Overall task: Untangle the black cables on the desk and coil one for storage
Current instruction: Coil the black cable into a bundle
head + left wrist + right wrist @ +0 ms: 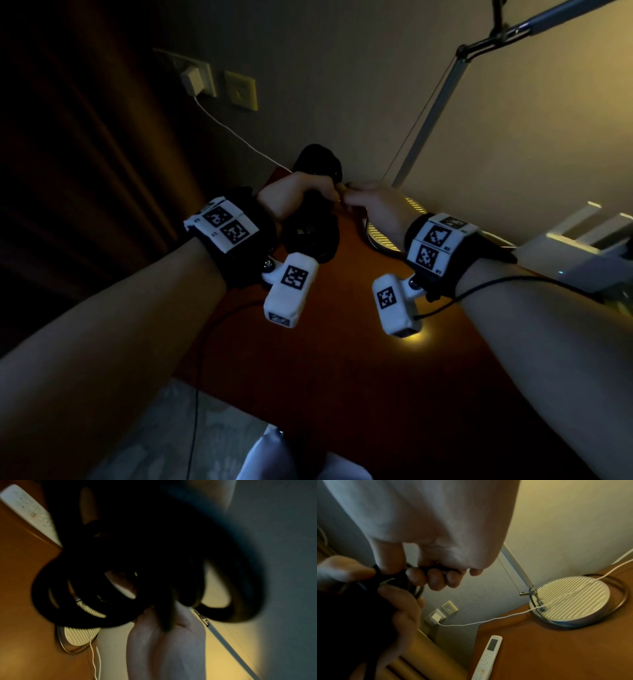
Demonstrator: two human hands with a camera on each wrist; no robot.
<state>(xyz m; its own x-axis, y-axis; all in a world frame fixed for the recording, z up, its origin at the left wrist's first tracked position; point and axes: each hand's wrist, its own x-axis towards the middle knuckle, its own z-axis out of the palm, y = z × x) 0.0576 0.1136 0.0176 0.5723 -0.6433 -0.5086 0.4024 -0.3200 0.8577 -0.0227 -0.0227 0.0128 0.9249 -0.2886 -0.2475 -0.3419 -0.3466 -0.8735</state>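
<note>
My left hand point(298, 197) grips a thick bundle of black cable loops point(308, 236) held up over the far left corner of the wooden desk point(342, 377). Loops stick out above and below the fist. In the left wrist view the black coil point(106, 609) fills the middle, blurred. My right hand point(370, 202) is right beside the left one. The right wrist view shows its fingers point(435, 577) curled round a strand of the black cable point(435, 568) that runs into the bundle in my left hand point(402, 601).
A round ribbed lamp base point(568, 599) stands at the desk's back edge, its arm point(435, 109) rising to the right. A white remote point(488, 657) lies on the desk. A white charger lead point(488, 620) runs to a wall plug point(191, 80). A white box point(582, 240) sits far right.
</note>
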